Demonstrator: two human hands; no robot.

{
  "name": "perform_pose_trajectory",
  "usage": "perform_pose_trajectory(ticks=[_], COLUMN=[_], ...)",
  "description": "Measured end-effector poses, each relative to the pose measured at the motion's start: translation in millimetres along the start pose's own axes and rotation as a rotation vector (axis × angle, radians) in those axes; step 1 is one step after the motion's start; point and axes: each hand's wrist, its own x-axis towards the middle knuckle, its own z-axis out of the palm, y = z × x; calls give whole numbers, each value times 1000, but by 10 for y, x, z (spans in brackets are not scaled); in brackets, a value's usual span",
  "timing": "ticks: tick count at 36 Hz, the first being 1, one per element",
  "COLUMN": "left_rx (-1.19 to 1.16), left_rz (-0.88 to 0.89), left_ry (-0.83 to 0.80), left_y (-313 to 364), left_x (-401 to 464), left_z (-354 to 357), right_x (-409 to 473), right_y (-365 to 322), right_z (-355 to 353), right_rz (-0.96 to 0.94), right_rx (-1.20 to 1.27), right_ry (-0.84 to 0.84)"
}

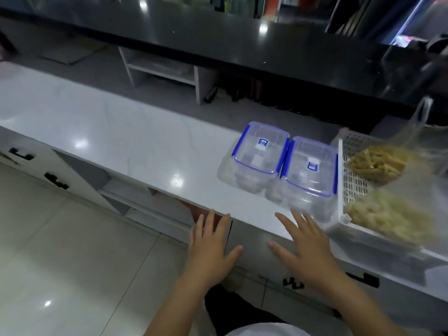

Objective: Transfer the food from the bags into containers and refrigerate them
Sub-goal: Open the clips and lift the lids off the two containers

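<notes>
Two clear plastic containers with blue-clipped lids stand side by side on the white counter [121, 141], the left one [260, 151] and the right one [310, 168], both lidded. To their right a white slotted basket [351, 183] holds two clear bags of food: a bag of yellow-brown sticks [378, 163] at the back and a bag of pale pieces [388, 214] at the front. My left hand [211, 248] hovers with fingers spread in front of the counter's edge, holding nothing. My right hand [305, 246] is spread over the counter's front edge, just short of the right container.
A raised black bar top [242, 44] runs behind the counter, with open white shelves [164, 69] below it. White cabinet doors with black handles [55, 181] face the tiled floor [60, 263] on the left.
</notes>
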Motion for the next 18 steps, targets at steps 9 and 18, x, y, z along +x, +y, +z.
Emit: perform_pose_trajectory(ticks=[9,18], left_rx=[299,197], left_rz=[78,145], left_ry=[-52,-163], left_y=[-196,-14], left_x=[1135,2019], left_z=[-745,-1148], right_x=[1534,2573], right_y=[-228,-151], right_z=[-447,-380], right_rz=[-11,112], right_rx=[-105,-183], right_ry=[104,79])
